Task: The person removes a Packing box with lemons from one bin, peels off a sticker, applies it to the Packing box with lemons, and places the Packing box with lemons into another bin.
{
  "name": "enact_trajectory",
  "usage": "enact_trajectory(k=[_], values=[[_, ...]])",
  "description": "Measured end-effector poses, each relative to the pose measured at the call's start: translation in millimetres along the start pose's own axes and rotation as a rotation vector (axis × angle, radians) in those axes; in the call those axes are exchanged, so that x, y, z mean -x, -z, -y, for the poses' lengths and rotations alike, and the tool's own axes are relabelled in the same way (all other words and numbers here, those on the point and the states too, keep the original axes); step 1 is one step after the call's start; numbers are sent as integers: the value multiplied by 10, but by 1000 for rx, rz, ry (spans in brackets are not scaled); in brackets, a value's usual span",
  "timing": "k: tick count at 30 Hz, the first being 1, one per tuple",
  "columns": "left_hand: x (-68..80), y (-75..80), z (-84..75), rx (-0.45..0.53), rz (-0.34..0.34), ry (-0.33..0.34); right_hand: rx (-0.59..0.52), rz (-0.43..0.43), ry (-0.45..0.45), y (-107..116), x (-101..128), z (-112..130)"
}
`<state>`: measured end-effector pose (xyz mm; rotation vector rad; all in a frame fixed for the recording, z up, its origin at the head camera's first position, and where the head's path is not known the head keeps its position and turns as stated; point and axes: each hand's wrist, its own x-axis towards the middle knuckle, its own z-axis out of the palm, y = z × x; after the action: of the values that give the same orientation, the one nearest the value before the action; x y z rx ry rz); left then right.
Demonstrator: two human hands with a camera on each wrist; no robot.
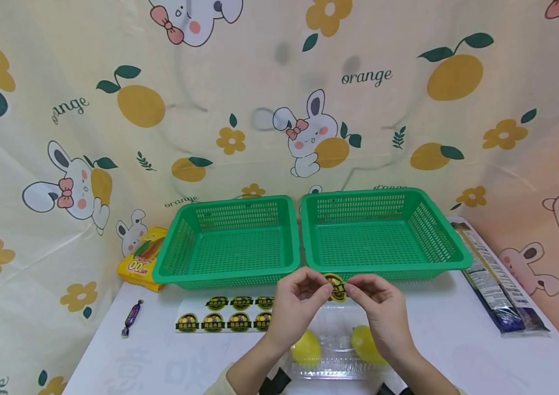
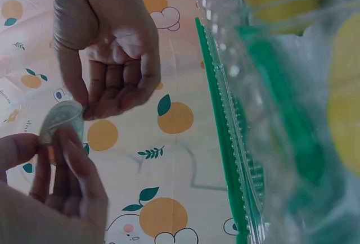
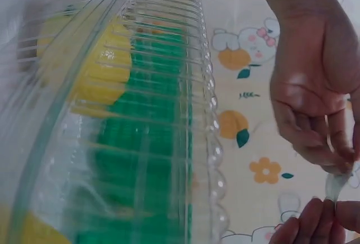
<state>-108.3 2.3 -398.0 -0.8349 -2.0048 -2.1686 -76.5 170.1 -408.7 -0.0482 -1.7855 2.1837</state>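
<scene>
Thumb and fingers of the left hand [image 1: 295, 310] pinch one edge of a round black-and-gold sticker [image 1: 337, 288]. On its opposite edge, the right hand [image 1: 384, 308] pinches it the same way. Held above the table, the sticker shows its pale back [image 2: 63, 121] in the left wrist view, slightly bent. Below the hands sits a clear plastic box [image 1: 331, 370] with yellow lemon-like fruits [image 1: 306, 349] inside, partly hidden by the hands and forearms. A sheet of matching stickers [image 1: 227, 317] lies left of the box, its right end behind the left hand.
Two green baskets [image 1: 227, 281] [image 1: 383, 270] stand side by side behind the hands. At the left are a yellow snack packet [image 1: 143, 260] and a purple wrapped candy [image 1: 133, 318]. Flat plastic packaging [image 1: 498, 285] lies at the right. A printed cloth [image 1: 259, 71] hangs behind.
</scene>
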Motion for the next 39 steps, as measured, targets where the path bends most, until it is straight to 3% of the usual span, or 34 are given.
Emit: enact_trajectory(k=[6, 11, 19, 30, 39], values=[[26, 35, 52, -105, -57, 88, 27, -34, 40, 51, 9, 37], [54, 39, 98, -117, -61, 139, 77, 13, 30, 112, 12, 38], [111, 92, 226, -133, 26, 170, 157, 124, 6, 219, 37, -48], [188, 207, 460, -206, 133, 157, 266, 253, -81, 320, 13, -173], [250, 185, 521, -446, 127, 18, 329, 353, -75, 389, 9, -263]])
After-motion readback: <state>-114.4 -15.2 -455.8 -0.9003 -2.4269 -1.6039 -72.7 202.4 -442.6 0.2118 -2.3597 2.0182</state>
